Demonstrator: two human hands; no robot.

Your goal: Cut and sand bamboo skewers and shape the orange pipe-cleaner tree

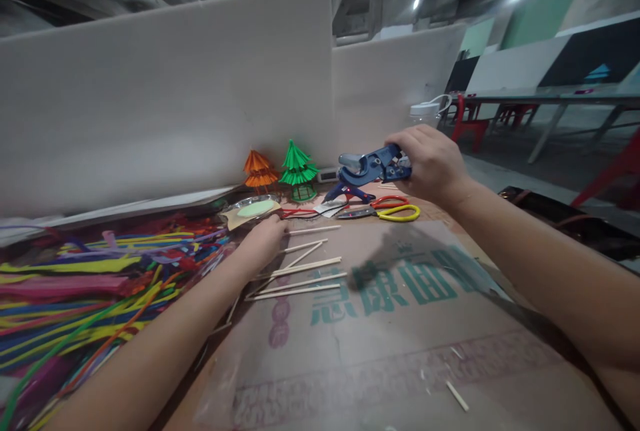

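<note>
Head view: along the worktop's left edge lies a heap of coloured strips, too many to count, long, thin and bendy. Next, toward the far edge, come one round shiny dish with a pale green disc and two tiered, pleated cone trees, one orange tree and one green tree. The left hand reaches just beside the dish, and I cannot tell whether its grip is narrowed on anything. Right of that forearm, at least six slim, straight wooden sticks lie on the left part of one flat printed cardboard sheet. Beyond it sit one blue glue gun and one metal hand tool with red and yellow looped handles. Raised above the cardboard's far edge, the right hand's grip is closed around one blue cutter. One short stick piece lies near the cardboard's near edge.
</note>
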